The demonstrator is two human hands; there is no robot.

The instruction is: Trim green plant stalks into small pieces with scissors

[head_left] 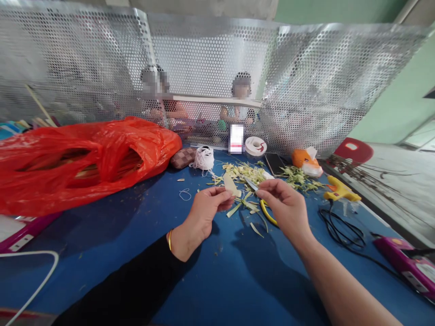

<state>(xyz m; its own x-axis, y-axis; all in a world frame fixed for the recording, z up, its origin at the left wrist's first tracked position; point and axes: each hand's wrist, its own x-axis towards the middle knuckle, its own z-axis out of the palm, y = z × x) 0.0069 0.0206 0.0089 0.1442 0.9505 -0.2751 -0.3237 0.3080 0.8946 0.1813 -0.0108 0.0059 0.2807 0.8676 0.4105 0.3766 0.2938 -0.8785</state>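
My left hand [212,206], with a gold bangle at the wrist, pinches a pale, husk-like strip [231,184] between thumb and fingers. My right hand [284,203] is closed on a pair of scissors with a yellow handle [268,214]. Their metal blades [250,183] point up and left toward the strip, a small gap away from it. Beneath and behind both hands lies a loose heap of pale green and yellow trimmings [246,170], with several cut pieces nearer me on the blue tabletop [217,280].
A red plastic bag [142,136] of brown stalks fills the left. White string [204,158], a ribbon spool [255,146], a phone [275,164] and a tissue pack [306,162] stand behind. A yellow glue gun [341,190] and purple power strip [404,260] lie right.
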